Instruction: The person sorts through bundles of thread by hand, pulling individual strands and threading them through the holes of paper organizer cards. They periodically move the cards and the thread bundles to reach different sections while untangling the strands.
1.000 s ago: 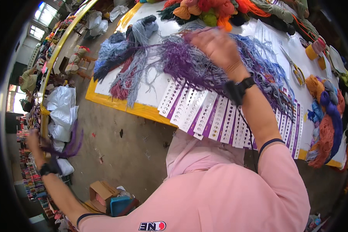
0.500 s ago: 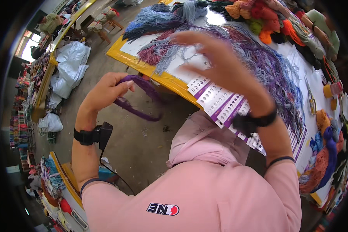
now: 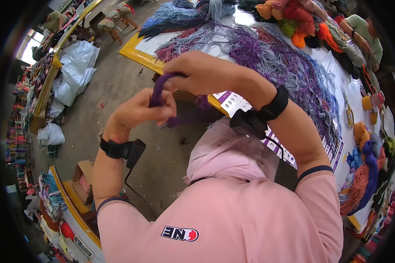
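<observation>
A bundle of purple yarn [image 3: 159,90] is held between my hands, off the left edge of the table and above the floor. My left hand [image 3: 141,107] is closed around its lower part, and a loose end trails to the right, partly blurred. Just above, my right hand [image 3: 195,72] is closed on the upper part, where the yarn bends over. White cards with purple bands and rows of holes [image 3: 235,104] lie at the table's near edge, partly covered by my right forearm. Beyond it spreads a tangled heap of blue, purple and maroon yarn [image 3: 285,70].
Yellow tape edges the white table [image 3: 138,55]. Orange, red and green skeins [image 3: 289,22] lie at its far side, more skeins [image 3: 364,175] at the right. Scissors [image 3: 349,116] rest near spools. White plastic bags [image 3: 77,65] stand left; another person [image 3: 366,39] works far right.
My right hand has come left and down from over the table and closed on the purple yarn. My left hand has moved right and slightly down with it.
</observation>
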